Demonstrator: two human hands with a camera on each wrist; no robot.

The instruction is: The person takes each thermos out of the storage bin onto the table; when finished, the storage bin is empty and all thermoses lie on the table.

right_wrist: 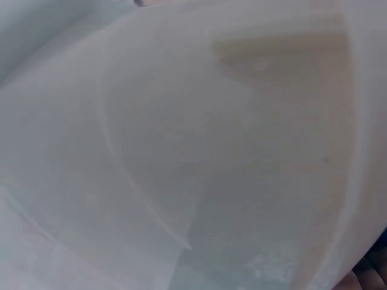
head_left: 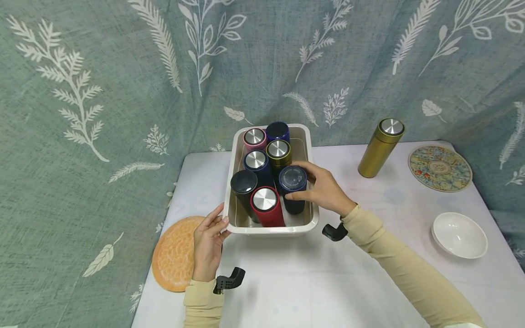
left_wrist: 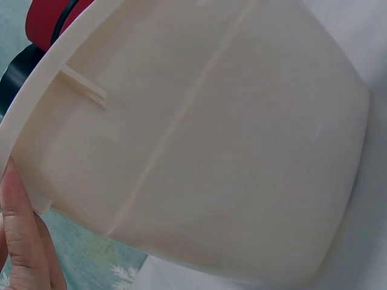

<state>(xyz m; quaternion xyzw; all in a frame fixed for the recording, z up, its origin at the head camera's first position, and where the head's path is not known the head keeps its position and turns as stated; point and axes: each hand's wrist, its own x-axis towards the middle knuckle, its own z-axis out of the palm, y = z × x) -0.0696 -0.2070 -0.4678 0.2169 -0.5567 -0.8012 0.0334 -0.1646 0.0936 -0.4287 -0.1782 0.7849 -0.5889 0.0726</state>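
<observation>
A cream plastic bin (head_left: 310, 146) stands on the table with several vacuum flasks upright or slightly tilted in it. My right hand (head_left: 324, 189) grips a dark blue flask (head_left: 293, 177) by its lid end, at the bin's right side. At the near left corner, my left hand (head_left: 208, 246) holds the bin's rim, thumb on top. Around the held flask are a red flask (head_left: 265, 207), a black one (head_left: 244, 183), a blue one with a silver lid (head_left: 256, 161), a gold one (head_left: 279, 152), a pink one (head_left: 254, 138) and another blue one (head_left: 278, 131). The bin's wall (left_wrist: 230, 151) fills the left wrist view.
A gold flask (head_left: 379, 150) stands at the back right, beside a round patterned mat (head_left: 440, 168). Nearer on the right is a white bowl (head_left: 459, 234). An orange round mat (head_left: 174, 255) lies by my left hand. A leaf-print curtain (head_left: 262, 68) hangs behind the table.
</observation>
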